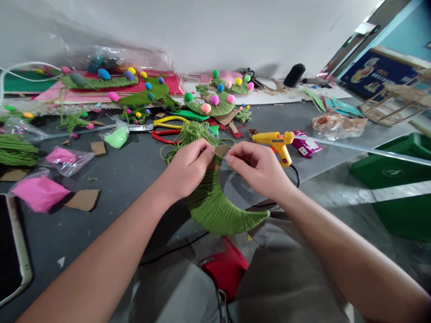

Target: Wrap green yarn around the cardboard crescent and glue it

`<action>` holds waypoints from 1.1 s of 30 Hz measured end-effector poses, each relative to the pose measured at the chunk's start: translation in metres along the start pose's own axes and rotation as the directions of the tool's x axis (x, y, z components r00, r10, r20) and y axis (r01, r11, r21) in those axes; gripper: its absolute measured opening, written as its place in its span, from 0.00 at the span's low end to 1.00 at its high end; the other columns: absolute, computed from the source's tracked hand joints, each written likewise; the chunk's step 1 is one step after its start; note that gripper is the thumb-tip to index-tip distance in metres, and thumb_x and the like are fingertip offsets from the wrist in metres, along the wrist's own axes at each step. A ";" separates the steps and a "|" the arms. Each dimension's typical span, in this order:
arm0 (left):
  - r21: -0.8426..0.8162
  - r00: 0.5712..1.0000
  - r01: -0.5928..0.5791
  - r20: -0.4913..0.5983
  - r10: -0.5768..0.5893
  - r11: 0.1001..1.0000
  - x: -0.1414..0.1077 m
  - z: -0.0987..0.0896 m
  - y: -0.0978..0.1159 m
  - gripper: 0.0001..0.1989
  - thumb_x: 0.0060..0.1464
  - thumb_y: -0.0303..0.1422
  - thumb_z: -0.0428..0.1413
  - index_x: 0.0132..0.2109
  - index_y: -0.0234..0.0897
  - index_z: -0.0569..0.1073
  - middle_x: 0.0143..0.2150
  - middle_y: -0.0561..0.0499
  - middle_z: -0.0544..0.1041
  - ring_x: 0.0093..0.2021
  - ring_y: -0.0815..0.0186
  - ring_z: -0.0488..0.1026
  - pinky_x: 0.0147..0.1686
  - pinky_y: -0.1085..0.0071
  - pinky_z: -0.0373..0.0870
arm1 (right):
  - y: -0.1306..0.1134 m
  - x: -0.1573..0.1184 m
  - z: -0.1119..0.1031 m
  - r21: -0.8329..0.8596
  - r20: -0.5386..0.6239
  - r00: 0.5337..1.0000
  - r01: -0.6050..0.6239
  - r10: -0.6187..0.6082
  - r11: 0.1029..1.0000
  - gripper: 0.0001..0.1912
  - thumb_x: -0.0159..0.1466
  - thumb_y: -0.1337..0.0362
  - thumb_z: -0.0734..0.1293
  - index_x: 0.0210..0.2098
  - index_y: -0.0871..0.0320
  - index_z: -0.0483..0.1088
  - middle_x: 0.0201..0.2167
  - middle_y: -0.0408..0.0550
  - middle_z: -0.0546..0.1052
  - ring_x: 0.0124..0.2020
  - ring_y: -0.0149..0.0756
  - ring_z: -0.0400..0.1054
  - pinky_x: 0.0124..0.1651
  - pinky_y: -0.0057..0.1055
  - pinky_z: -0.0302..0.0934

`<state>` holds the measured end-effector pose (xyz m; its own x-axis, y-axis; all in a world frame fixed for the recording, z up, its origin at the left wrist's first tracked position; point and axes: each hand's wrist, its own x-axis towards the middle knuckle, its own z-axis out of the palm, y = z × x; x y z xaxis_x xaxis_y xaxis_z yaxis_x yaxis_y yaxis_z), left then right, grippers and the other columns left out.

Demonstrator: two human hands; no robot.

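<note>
A crescent-shaped cardboard piece (214, 163), wrapped in green yarn (215, 204) over its lower part, is held above the table's near edge. Brown card shows bare near its upper end. My left hand (190, 168) is closed around that upper end, thumb on top. On the right of it, my right hand (256, 166) pinches a strand of green yarn between thumb and forefinger. A loose heap of the same yarn (193, 134) lies just beyond my left hand. The crescent's wrapped tip points right, below my right wrist.
A yellow glue gun (278, 142) lies right of my hands, beside a purple packet (306, 144). Scissors with red and yellow handles (170, 123) lie behind. Finished green shapes with pompoms (213, 105) line the back. Pink bags (41, 193) and a phone or tablet (13, 251) are left.
</note>
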<state>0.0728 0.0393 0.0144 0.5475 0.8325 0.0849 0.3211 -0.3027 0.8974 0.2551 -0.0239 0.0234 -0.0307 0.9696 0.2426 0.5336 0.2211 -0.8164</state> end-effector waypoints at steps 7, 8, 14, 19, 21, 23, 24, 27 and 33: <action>-0.042 1.000 0.013 -0.009 -0.014 0.999 -0.001 0.004 0.005 0.14 0.65 0.41 0.47 0.32 0.39 0.64 0.28 0.54 0.61 0.30 0.66 0.59 0.29 0.69 0.56 | 0.002 0.003 0.007 0.014 -0.025 0.999 -0.021 0.021 1.000 0.15 0.65 0.56 0.69 0.27 0.59 0.66 0.22 0.39 0.66 0.23 0.25 0.53 0.25 0.28 0.48; -0.057 1.000 0.014 -0.016 -0.015 0.998 -0.002 0.004 0.005 0.15 0.66 0.41 0.47 0.32 0.39 0.63 0.28 0.54 0.61 0.30 0.67 0.58 0.29 0.69 0.56 | 0.003 0.003 0.007 0.013 -0.031 0.999 -0.022 0.023 1.000 0.15 0.65 0.57 0.69 0.27 0.59 0.66 0.22 0.39 0.66 0.23 0.25 0.53 0.25 0.28 0.48; -0.133 0.999 0.000 -0.035 -0.004 0.991 -0.006 0.005 0.007 0.15 0.66 0.40 0.46 0.31 0.39 0.60 0.28 0.54 0.58 0.30 0.67 0.56 0.29 0.68 0.56 | 0.004 0.005 0.009 0.016 -0.043 0.999 -0.002 0.003 1.000 0.15 0.67 0.58 0.67 0.26 0.59 0.65 0.23 0.39 0.65 0.24 0.25 0.55 0.27 0.28 0.49; -0.105 1.000 0.012 -0.003 -0.013 0.994 -0.005 0.005 0.005 0.11 0.65 0.39 0.49 0.36 0.38 0.67 0.27 0.55 0.61 0.28 0.68 0.57 0.28 0.68 0.55 | 0.005 0.006 0.009 0.024 -0.024 1.000 0.002 -0.002 1.000 0.17 0.68 0.58 0.65 0.26 0.58 0.62 0.22 0.38 0.61 0.25 0.26 0.53 0.28 0.28 0.48; -0.090 1.000 0.001 -0.015 -0.003 0.996 -0.004 0.006 0.004 0.11 0.65 0.39 0.49 0.37 0.39 0.68 0.28 0.55 0.62 0.29 0.67 0.58 0.28 0.68 0.56 | 0.005 0.005 0.008 0.031 -0.011 1.000 -0.001 0.001 1.000 0.17 0.69 0.58 0.64 0.27 0.58 0.63 0.23 0.38 0.61 0.25 0.26 0.53 0.28 0.28 0.48; -0.080 1.000 -0.007 -0.024 0.005 0.997 -0.004 0.007 0.002 0.11 0.64 0.40 0.49 0.37 0.39 0.68 0.29 0.54 0.63 0.30 0.67 0.60 0.29 0.69 0.57 | 0.004 0.005 0.008 0.041 -0.001 1.000 -0.002 0.002 0.999 0.16 0.70 0.57 0.64 0.27 0.58 0.63 0.23 0.38 0.61 0.26 0.26 0.53 0.28 0.28 0.48; -0.076 1.000 -0.009 -0.029 0.006 0.997 -0.004 0.007 0.002 0.11 0.64 0.40 0.49 0.37 0.39 0.68 0.29 0.54 0.64 0.30 0.67 0.60 0.29 0.69 0.57 | 0.004 0.005 0.007 0.044 0.002 1.000 -0.001 0.001 0.999 0.16 0.70 0.57 0.63 0.27 0.58 0.63 0.23 0.38 0.61 0.26 0.26 0.53 0.28 0.28 0.48; -0.041 0.999 -0.012 -0.047 0.010 0.999 -0.004 0.008 0.001 0.12 0.65 0.40 0.48 0.34 0.39 0.66 0.28 0.54 0.64 0.29 0.67 0.60 0.29 0.68 0.57 | 0.005 0.005 0.007 0.042 0.008 1.000 0.008 -0.008 0.999 0.16 0.70 0.58 0.63 0.28 0.58 0.63 0.23 0.39 0.61 0.26 0.26 0.53 0.29 0.28 0.49; 0.040 0.997 -0.039 -0.066 0.042 0.998 -0.002 0.009 -0.001 0.15 0.66 0.40 0.47 0.31 0.39 0.62 0.26 0.54 0.63 0.28 0.67 0.60 0.29 0.67 0.55 | 0.008 0.005 0.008 0.026 0.011 1.000 0.013 -0.013 1.000 0.16 0.70 0.56 0.63 0.29 0.58 0.64 0.24 0.39 0.62 0.27 0.26 0.54 0.29 0.27 0.50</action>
<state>0.0780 0.0334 0.0097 0.5082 0.8479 0.1510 0.3299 -0.3536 0.8753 0.2528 -0.0168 0.0135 -0.0469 0.9678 0.2472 0.5111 0.2358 -0.8265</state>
